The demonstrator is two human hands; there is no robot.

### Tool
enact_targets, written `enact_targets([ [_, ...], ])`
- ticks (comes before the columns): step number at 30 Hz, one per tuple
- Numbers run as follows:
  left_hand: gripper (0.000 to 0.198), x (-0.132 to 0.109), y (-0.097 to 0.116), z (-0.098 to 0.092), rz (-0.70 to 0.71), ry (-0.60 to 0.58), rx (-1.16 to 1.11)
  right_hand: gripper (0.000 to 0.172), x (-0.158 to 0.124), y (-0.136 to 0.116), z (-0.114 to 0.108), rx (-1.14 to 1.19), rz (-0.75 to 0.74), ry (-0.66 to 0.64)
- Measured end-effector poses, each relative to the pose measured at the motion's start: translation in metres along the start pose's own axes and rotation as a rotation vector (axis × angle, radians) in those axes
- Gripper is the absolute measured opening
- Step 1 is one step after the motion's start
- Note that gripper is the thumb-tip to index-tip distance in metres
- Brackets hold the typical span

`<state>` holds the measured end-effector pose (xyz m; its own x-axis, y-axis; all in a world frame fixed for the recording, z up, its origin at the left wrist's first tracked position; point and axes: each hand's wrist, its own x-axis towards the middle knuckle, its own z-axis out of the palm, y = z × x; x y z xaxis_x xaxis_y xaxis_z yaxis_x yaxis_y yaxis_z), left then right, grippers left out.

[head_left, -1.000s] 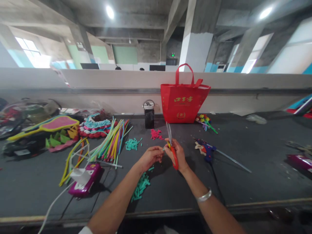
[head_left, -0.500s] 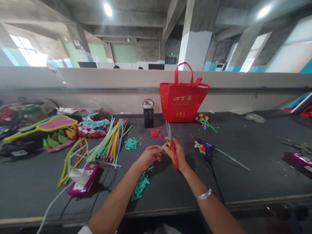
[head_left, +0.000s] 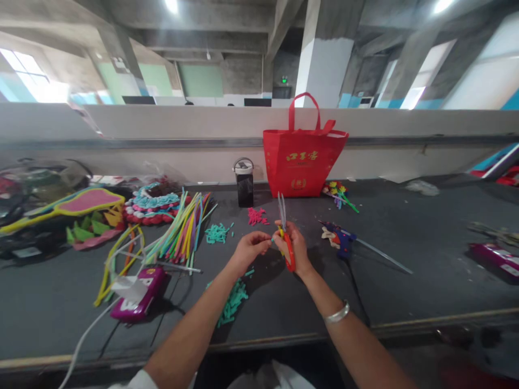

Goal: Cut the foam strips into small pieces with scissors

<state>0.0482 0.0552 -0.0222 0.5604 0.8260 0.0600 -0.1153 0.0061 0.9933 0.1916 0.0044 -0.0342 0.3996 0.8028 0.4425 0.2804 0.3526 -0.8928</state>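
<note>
My right hand (head_left: 295, 247) is closed round red-handled scissors (head_left: 285, 237), blades pointing up and away. My left hand (head_left: 249, 249) pinches a small teal piece next to the blades; the piece is too small to make out well. Both hands hover above the dark table (head_left: 405, 292). Below them lies a heap of short teal cut pieces (head_left: 232, 300). Another teal heap (head_left: 217, 233) and a pink heap (head_left: 256, 216) lie farther back.
A bundle of coloured pipe-cleaner sticks (head_left: 183, 229) lies to the left, with a purple glue gun (head_left: 135, 294) near it. A blue glue gun (head_left: 343, 241) lies right of my hands. At the back stand a red bag (head_left: 302, 162) and a dark bottle (head_left: 244, 183).
The view has tilted slightly, so everything sits a little higher in the picture. My hands keep the same hold close together.
</note>
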Motion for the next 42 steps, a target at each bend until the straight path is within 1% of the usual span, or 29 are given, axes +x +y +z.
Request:
enact_targets([
  [2,0.027,0.001,-0.003,0.001,0.004,0.009,0.054,0.036,0.000,0.001,0.002,-0.031,-0.034,-0.005],
  [6,0.023,0.001,-0.006,0.002,0.003,0.044,0.100,0.034,0.000,0.004,0.005,-0.077,-0.095,0.015],
  [10,0.016,0.000,-0.004,0.004,0.000,0.051,0.061,0.035,0.000,0.007,0.004,-0.067,-0.080,-0.005],
  [13,0.013,-0.001,0.000,0.002,0.004,0.083,-0.065,0.035,-0.002,0.006,0.003,-0.125,-0.081,-0.018],
  [16,0.015,0.000,0.005,-0.002,0.005,0.159,-0.279,0.036,-0.006,0.004,0.003,-0.287,-0.103,-0.019],
  [18,0.018,0.000,0.007,-0.005,0.015,0.205,-0.389,0.038,-0.009,0.003,0.005,-0.401,-0.131,-0.047],
  [21,0.020,0.000,0.008,-0.007,0.043,0.238,-0.470,0.038,-0.014,0.002,0.010,-0.550,-0.185,-0.101],
  [24,0.020,0.000,0.008,-0.005,0.067,0.237,-0.515,0.040,-0.017,-0.001,0.013,-0.688,-0.209,-0.114],
  [28,0.020,-0.002,0.007,-0.002,0.090,0.221,-0.523,0.041,-0.019,-0.004,0.014,-0.777,-0.199,-0.126],
  [32,0.018,-0.001,0.006,-0.002,0.083,0.235,-0.520,0.040,-0.020,-0.004,0.014,-0.834,-0.196,-0.129],
  [42,0.016,-0.002,0.008,-0.003,0.107,0.264,-0.465,0.038,-0.023,-0.001,0.015,-0.851,-0.190,-0.131],
])
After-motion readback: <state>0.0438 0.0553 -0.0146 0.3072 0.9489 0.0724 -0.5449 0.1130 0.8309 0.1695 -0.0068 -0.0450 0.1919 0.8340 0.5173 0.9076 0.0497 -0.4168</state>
